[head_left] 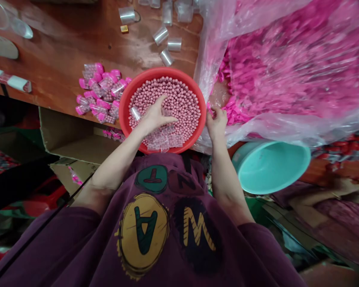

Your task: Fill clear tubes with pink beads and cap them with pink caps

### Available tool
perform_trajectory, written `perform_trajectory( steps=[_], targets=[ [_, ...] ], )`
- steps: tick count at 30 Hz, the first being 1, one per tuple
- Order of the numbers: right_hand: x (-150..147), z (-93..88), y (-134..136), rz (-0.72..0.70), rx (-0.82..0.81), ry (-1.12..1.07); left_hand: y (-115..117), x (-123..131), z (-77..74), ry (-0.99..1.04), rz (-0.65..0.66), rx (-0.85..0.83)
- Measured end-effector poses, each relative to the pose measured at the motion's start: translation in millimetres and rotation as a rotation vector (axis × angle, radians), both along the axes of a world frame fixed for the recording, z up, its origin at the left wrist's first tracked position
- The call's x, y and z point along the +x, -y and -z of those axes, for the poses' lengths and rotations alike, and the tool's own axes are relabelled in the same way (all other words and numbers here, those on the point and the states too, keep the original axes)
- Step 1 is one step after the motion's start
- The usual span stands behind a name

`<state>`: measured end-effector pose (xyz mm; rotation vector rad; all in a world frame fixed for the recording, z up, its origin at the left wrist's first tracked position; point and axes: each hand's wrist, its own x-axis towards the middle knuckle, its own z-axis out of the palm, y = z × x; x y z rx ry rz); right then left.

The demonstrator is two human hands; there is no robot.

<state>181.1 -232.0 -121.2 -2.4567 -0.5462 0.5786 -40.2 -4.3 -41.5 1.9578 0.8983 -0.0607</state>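
The left grip (154, 115) is held over the pink beads (179, 95) with thumb and fingers spread; whether anything clear is caught between them cannot be told. The right grip (217, 125) is curled at the edge of the pink caps (235, 114), and whether a cap is pinched there cannot be told either. The beads are contained in a red basin (124, 101), where clear vials (160, 142) (most of them bunched at the near side) are also seen. To the left of the basin, bead-filled vials (103, 85) topped with pink are heaped on the worktop (107, 48). Beyond it, clear tubes (174, 44) are scattered, with a small gold block (124, 29) near one of them. The caps are heaped in plastic sheeting (208, 52) at the right, and a turquoise basin (272, 169) is placed on their near side.
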Motion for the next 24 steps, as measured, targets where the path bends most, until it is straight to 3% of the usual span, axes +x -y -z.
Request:
perform_trajectory(
  steps=[4, 9, 19, 24],
  targets=[
    [-15, 0.4, 2, -0.007, -0.01, -0.02, 1, -2, -5.7, -0.108, 0.109, 0.188],
    [-20, 7.2, 6, 0.035, -0.046, -0.053, 15, 10, -10.7, -0.256, 0.316, 0.225],
    [-9, 13.6, -19, -0.029, -0.107, -0.012, 40, 39, 0.2, -0.317, 0.277, 0.258],
    [-3, 12.4, -3, -0.031, -0.128, -0.017, 49, 55, 11.6, -0.296, 0.257, 0.22]
  ],
)
